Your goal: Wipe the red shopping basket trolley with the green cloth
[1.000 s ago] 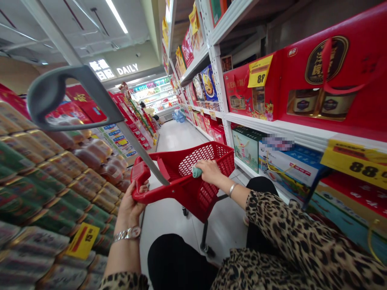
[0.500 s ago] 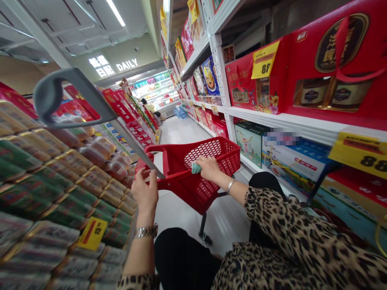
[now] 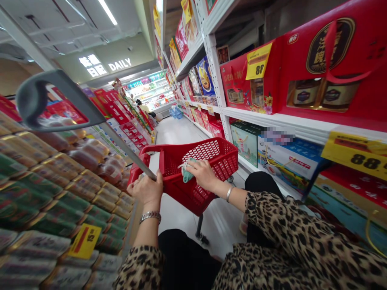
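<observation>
A red plastic shopping basket [image 3: 217, 157] on wheels stands tilted in the aisle in front of me. Its long metal pull handle [image 3: 60, 100] with a grey grip rises to the upper left. My left hand [image 3: 146, 189] is closed around the basket's near left corner, at the base of the handle. My right hand [image 3: 202, 174] presses a small teal cloth [image 3: 187, 173] against the basket's near rim. Both arms wear leopard-print sleeves and a metal bracelet or watch.
Stacked cans and bottles [image 3: 54, 189] with a yellow price tag fill the left side. White shelves [image 3: 272, 121] with red gift boxes and yellow price tags line the right. The grey aisle floor [image 3: 175, 133] runs ahead toward a distant person.
My left hand let go of the basket's corner, lifted, then gripped it again from above. The basket tipped nearer to me. My right hand slid the cloth leftward along the rim.
</observation>
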